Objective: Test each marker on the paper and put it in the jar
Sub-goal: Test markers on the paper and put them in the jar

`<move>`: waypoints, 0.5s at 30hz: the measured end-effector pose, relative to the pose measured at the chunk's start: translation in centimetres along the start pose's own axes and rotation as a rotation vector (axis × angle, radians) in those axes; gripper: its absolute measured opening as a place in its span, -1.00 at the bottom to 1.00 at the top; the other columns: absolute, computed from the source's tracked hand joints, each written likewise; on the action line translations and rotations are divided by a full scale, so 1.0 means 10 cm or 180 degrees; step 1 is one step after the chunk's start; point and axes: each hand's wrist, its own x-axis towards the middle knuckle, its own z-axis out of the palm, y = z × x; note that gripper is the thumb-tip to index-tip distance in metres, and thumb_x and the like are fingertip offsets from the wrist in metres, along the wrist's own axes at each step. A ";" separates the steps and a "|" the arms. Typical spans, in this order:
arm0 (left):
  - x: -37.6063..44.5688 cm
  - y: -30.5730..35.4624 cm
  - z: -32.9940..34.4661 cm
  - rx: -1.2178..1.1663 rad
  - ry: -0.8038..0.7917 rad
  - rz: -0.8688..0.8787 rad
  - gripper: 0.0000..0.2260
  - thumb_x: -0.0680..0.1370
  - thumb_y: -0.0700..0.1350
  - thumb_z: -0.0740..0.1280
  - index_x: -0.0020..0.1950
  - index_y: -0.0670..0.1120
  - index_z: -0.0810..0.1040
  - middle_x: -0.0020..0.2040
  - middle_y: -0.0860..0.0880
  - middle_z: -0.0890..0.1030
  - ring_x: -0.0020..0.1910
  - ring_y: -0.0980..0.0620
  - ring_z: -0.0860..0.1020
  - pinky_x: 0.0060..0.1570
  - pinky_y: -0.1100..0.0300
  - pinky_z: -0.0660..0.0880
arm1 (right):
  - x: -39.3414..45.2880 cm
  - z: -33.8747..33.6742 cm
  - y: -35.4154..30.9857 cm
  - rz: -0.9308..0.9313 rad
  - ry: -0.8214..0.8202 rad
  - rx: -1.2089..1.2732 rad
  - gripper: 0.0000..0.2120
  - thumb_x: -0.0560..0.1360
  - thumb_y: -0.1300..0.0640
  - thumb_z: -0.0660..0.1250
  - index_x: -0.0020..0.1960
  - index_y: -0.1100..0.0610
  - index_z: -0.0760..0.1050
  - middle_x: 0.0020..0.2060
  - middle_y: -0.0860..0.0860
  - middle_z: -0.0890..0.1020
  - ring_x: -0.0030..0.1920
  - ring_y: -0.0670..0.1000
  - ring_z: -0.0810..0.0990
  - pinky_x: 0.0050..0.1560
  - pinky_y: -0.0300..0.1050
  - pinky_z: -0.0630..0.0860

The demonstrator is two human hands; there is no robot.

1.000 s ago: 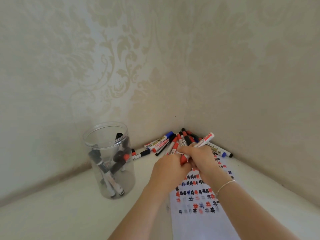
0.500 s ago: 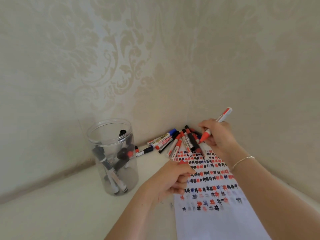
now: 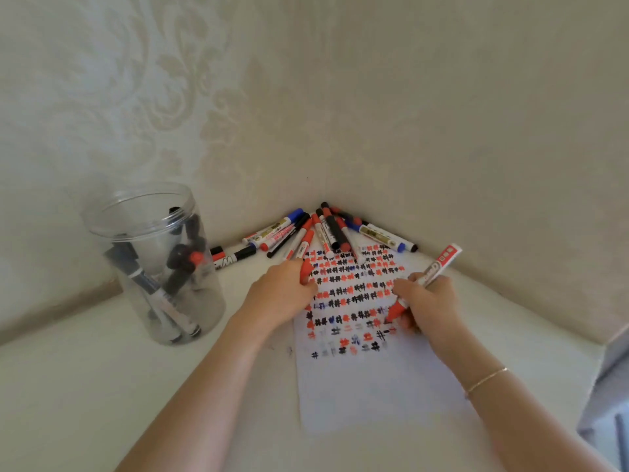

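The paper [image 3: 367,386] lay at lower centre, the jar [image 3: 153,264] at left. The left hand [image 3: 279,294] pinched a red cap [image 3: 305,271]; the right hand [image 3: 427,306] gripped a red marker [image 3: 427,279], tip on paper.

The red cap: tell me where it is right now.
Head view, left of centre: the red cap is held in the left hand at the paper's left edge.

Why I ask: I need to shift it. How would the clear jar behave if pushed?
The jar looks like thin clear plastic, so probably light and easy to slide. It stands tall, with markers leaning inside, so a push near the rim might tip it.
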 end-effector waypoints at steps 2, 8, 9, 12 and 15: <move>0.01 -0.04 0.04 0.0031 -0.0134 -0.0060 -0.86 0.58 -0.03 0.26 -0.17 0.02 0.37 -0.22 0.04 0.49 -0.28 0.12 0.48 -0.34 0.25 0.37 | 0.00 -0.04 0.09 -0.0126 0.0221 -0.0074 -0.75 0.49 0.22 0.30 -0.35 0.18 0.38 -0.66 -0.05 0.46 -0.67 -0.10 0.36 -0.60 -0.28 0.31; 0.02 -0.09 0.08 0.0049 -0.0170 -0.0046 -0.84 0.57 -0.03 0.26 -0.19 0.02 0.36 -0.21 0.03 0.50 -0.26 0.10 0.49 -0.32 0.24 0.36 | -0.07 -0.03 0.16 -0.0351 0.0249 -0.0245 -0.65 0.47 0.27 0.31 -0.43 0.14 0.27 -0.69 -0.12 0.35 -0.67 -0.16 0.31 -0.61 -0.30 0.25; 0.03 -0.10 0.09 0.0058 -0.0168 -0.0041 -0.84 0.57 -0.03 0.26 -0.19 0.02 0.36 -0.21 0.03 0.50 -0.26 0.10 0.49 -0.32 0.24 0.36 | -0.07 -0.03 0.16 -0.0348 0.0240 -0.0270 -0.65 0.46 0.27 0.32 -0.43 0.14 0.28 -0.66 -0.12 0.36 -0.66 -0.16 0.30 -0.60 -0.28 0.25; 0.03 -0.10 0.09 0.0076 -0.0143 -0.0046 -0.84 0.57 -0.03 0.26 -0.19 0.00 0.36 -0.21 0.02 0.51 -0.26 0.09 0.49 -0.32 0.24 0.36 | -0.08 -0.02 0.15 -0.0338 0.0125 -0.0331 -0.68 0.45 0.30 0.33 -0.42 0.16 0.30 -0.71 -0.12 0.36 -0.70 -0.17 0.31 -0.64 -0.34 0.23; 0.03 -0.10 0.10 0.0143 -0.0107 -0.0046 -0.83 0.57 -0.03 0.26 -0.19 0.00 0.35 -0.21 0.01 0.50 -0.26 0.08 0.49 -0.32 0.23 0.36 | -0.12 -0.01 0.12 -0.0349 0.0050 -0.0367 -0.67 0.46 0.33 0.31 -0.42 0.16 0.30 -0.72 -0.13 0.37 -0.71 -0.21 0.36 -0.68 -0.39 0.22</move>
